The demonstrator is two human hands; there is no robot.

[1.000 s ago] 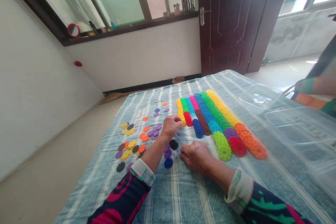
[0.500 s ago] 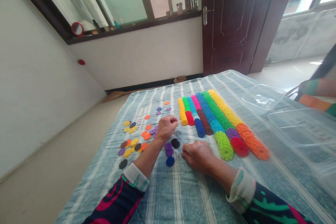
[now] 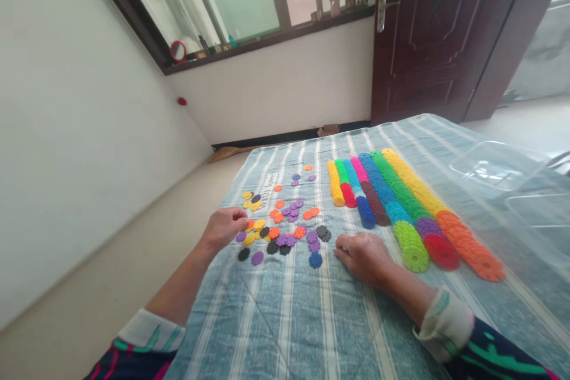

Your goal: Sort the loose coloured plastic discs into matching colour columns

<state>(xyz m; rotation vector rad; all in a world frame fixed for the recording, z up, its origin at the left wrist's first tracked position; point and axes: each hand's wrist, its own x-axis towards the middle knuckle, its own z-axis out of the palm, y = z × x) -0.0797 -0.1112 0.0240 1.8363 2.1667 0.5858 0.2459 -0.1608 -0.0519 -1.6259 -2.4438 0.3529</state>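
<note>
Several loose flower-shaped plastic discs [image 3: 285,227] in yellow, orange, purple, black and blue lie scattered on a blue striped cloth [image 3: 294,320]. My left hand [image 3: 222,227] is at the left edge of the scatter, fingers curled in a pinch over the yellow and purple discs; what it grips is hidden. My right hand [image 3: 363,256] rests on the cloth with curled fingers, just right of a blue disc [image 3: 316,260] and a black disc [image 3: 323,233]. Beyond it lie long rows of stacked discs [image 3: 401,202] sorted by colour.
Clear plastic boxes [image 3: 499,169] stand at the right of the table. A dark wooden door [image 3: 436,35] and a window sill with small items [image 3: 276,38] are behind. The floor [image 3: 89,285] drops off to the left of the table.
My left hand has moved from the near end of the yellow row leftward to the far side of the scattered discs. The camera view has swung left. My right hand has stayed put.
</note>
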